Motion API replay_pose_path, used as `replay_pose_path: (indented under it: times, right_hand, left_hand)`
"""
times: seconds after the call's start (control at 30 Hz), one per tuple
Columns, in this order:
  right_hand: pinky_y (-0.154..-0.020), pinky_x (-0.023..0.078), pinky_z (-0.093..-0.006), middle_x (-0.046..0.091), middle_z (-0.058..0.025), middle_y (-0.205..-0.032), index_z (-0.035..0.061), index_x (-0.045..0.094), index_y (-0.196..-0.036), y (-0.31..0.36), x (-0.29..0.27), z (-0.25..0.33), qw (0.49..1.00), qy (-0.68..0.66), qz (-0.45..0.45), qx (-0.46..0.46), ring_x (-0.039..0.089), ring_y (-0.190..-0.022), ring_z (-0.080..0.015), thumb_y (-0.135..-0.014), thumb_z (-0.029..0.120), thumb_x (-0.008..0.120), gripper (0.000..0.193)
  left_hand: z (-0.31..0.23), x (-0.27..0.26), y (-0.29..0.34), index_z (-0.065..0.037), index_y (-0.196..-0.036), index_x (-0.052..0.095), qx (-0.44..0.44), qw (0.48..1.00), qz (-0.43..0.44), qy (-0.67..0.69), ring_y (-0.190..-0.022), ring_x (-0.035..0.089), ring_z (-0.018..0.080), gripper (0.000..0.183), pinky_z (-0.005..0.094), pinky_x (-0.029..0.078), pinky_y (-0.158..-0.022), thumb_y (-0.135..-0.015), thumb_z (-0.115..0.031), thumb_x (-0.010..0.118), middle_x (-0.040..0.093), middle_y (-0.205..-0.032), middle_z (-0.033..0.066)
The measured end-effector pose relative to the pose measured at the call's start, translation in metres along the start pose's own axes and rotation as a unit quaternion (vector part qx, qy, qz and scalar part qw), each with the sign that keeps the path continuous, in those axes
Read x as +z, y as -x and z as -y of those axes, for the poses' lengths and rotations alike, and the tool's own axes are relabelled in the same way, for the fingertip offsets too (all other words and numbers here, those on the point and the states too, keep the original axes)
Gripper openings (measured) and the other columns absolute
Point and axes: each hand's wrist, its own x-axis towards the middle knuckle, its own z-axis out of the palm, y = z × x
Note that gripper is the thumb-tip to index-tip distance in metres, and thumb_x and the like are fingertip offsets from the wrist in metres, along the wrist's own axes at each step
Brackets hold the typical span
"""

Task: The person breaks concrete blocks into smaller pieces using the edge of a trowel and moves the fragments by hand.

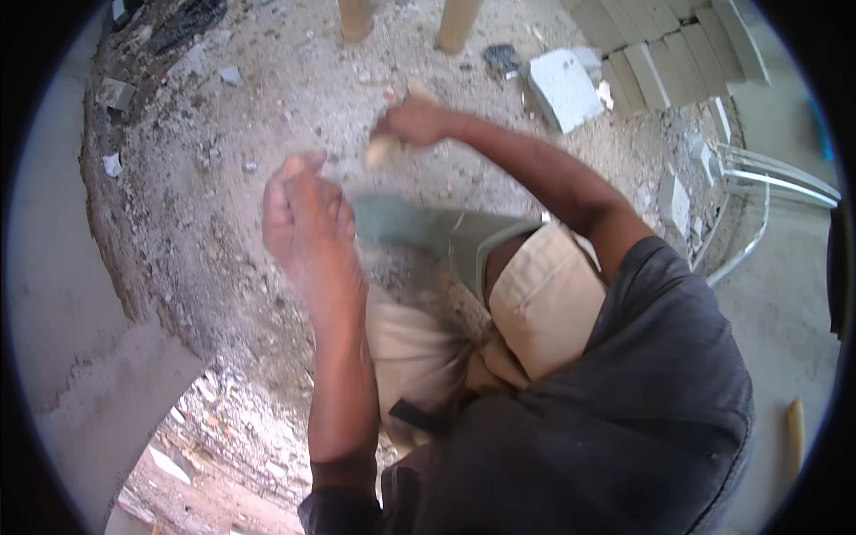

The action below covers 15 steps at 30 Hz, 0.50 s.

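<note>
Gripping a pale wooden handle (382,147), the right hand (415,120) is closed tight around it, out over the rubble-strewn ground (223,178); the handle is motion-blurred and its far end can't be made out. Left hand (299,218) is raised nearer the camera, fingers curled loosely together, holding nothing visible. A grey-green slab (419,227) lies below both hands, just above the person's knees in beige trousers (544,303). A loose grey block (562,89) sits on the ground beyond the right arm, next to stacked bricks (669,45). White metal frame (758,187) at right.
</note>
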Motion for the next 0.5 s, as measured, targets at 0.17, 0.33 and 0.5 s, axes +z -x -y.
replay_pose_path:
  times: [0.17,0.33,0.5]
  right_hand:
    - [-0.078,0.050,-0.0409,0.067,-0.0126,-0.100,0.0098,0.058,-0.120,0.030,-0.067,-0.053,0.948,-0.100,-0.166,0.254,0.065,-0.088,-0.0242,-0.081,0.018,0.061,0.039]
    - [-0.074,0.050,-0.0369,0.067,-0.0162,-0.089,0.0014,0.062,-0.108,0.097,-0.108,-0.032,0.913,-0.125,-0.222,0.319,0.065,-0.083,-0.0222,-0.078,0.028,0.066,0.040]
    - [-0.062,0.050,-0.0320,0.063,-0.0094,-0.078,-0.0029,0.060,-0.108,0.148,-0.098,0.023,0.837,-0.288,-0.234,0.402,0.061,-0.064,-0.0156,-0.080,0.028,0.067,0.042]
  left_hand:
    - [-0.017,0.010,0.036,0.003,-0.096,0.059,0.044,0.999,0.009,-0.021,-0.049,0.031,0.0028,0.026,0.0179,0.026,-0.042,-0.096,-0.023,0.054,0.039,-0.059,-0.0030]
    - [-0.030,-0.007,0.065,0.000,-0.098,0.057,0.105,0.993,0.035,-0.031,-0.054,0.035,-0.0003,0.025,0.0159,0.027,-0.048,-0.095,-0.024,0.057,0.043,-0.063,-0.0051]
    - [-0.029,-0.007,0.084,0.000,-0.097,0.057,0.214,0.963,0.053,-0.153,-0.055,0.038,0.0020,0.025,0.0177,0.031,-0.051,-0.095,-0.025,0.056,0.046,-0.064,-0.0040]
